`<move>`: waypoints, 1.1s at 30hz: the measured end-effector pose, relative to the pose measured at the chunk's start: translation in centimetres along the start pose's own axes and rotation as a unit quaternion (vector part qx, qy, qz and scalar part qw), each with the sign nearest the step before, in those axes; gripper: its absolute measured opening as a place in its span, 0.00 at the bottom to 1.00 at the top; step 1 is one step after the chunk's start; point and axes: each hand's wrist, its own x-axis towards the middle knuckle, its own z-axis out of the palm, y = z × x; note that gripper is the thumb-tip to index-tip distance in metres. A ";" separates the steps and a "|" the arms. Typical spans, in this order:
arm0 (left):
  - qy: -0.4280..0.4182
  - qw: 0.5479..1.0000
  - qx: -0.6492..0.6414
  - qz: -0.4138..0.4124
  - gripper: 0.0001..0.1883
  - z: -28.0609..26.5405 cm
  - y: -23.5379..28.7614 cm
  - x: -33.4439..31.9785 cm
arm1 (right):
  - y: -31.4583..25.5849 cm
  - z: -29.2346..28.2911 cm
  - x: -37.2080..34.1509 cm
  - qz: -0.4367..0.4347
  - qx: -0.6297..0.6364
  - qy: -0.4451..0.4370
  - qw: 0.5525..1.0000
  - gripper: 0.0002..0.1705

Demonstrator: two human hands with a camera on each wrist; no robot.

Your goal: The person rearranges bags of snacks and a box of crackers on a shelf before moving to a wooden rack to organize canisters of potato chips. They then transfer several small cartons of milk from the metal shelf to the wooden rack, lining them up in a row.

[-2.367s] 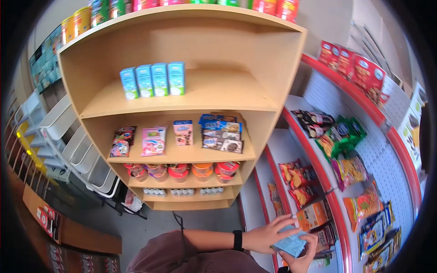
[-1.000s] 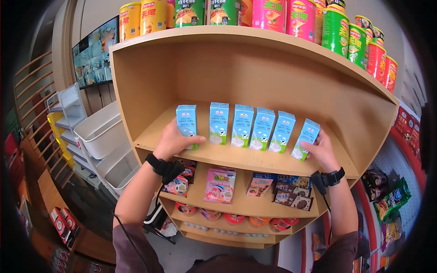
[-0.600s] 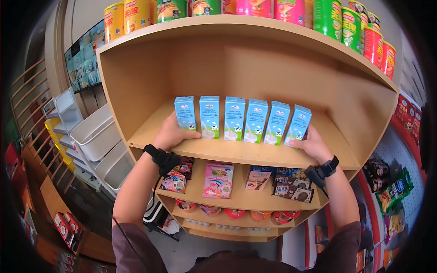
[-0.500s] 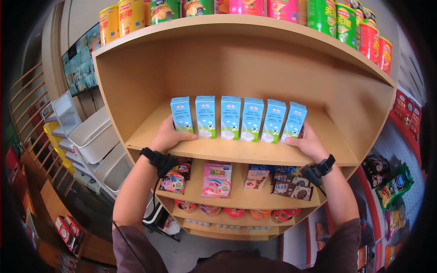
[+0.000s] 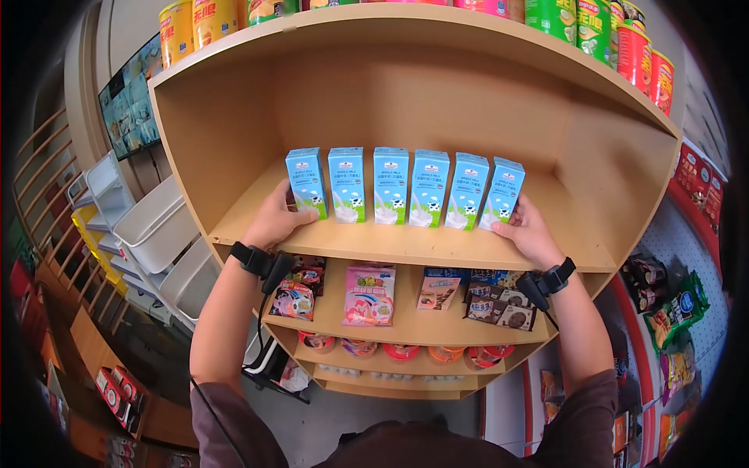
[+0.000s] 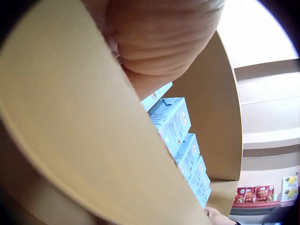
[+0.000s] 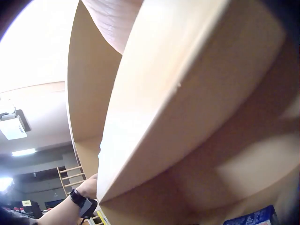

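Several blue milk cartons stand upright in a row on the upper wooden shelf in the head view, among them a middle milk carton. My left hand holds the leftmost milk carton, its thumb across the lower front and its fingers at the left side. At the other end my right hand holds the rightmost milk carton, thumb low on the front, fingers partly hidden behind. In the left wrist view the carton tops show beyond the shelf edge.
Bright snack cans line the unit's top. On the shelf below lie a pink snack bag and cookie packs; cup noodles stand lower. White bins are at left, red-edged snack racks at right.
Both hands held a light blue pack by the right racks earlier, with fewer cartons shelved. Since then the end cartons have joined the row, the right one shifted leftward, the left one's gap narrowed.
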 end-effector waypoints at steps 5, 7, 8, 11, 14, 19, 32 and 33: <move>-0.007 1.000 -0.006 0.001 0.31 0.3 0.9 -0.3 | -0.1 -0.1 0.1 0.002 -0.008 -0.003 1.000 0.39; -0.012 1.000 -0.020 -0.001 0.30 0.5 0.7 -0.3 | -0.2 0.1 0.0 0.003 0.003 -0.001 1.000 0.38; -0.014 1.000 -0.023 -0.005 0.29 0.4 0.6 -0.3 | -0.2 0.1 0.0 0.004 0.008 0.001 1.000 0.38; -0.014 1.000 -0.003 -0.003 0.28 0.3 0.1 -0.1 | 0.2 0.0 0.2 0.000 0.000 -0.006 1.000 0.37; -0.010 1.000 -0.014 0.010 0.26 0.5 -0.2 -0.1 | 0.0 0.0 0.2 0.002 -0.011 -0.004 1.000 0.36; -0.003 1.000 -0.026 0.009 0.27 0.7 0.0 -0.4 | -0.3 0.0 0.1 0.008 -0.021 0.002 1.000 0.35; -0.036 0.994 -0.105 -0.006 0.28 0.1 0.0 -0.4 | -0.1 -0.1 0.0 0.015 -0.007 0.012 1.000 0.33; -0.042 0.993 -0.109 -0.004 0.28 0.0 -0.1 -0.4 | 0.0 -0.1 0.0 0.017 -0.012 0.013 1.000 0.33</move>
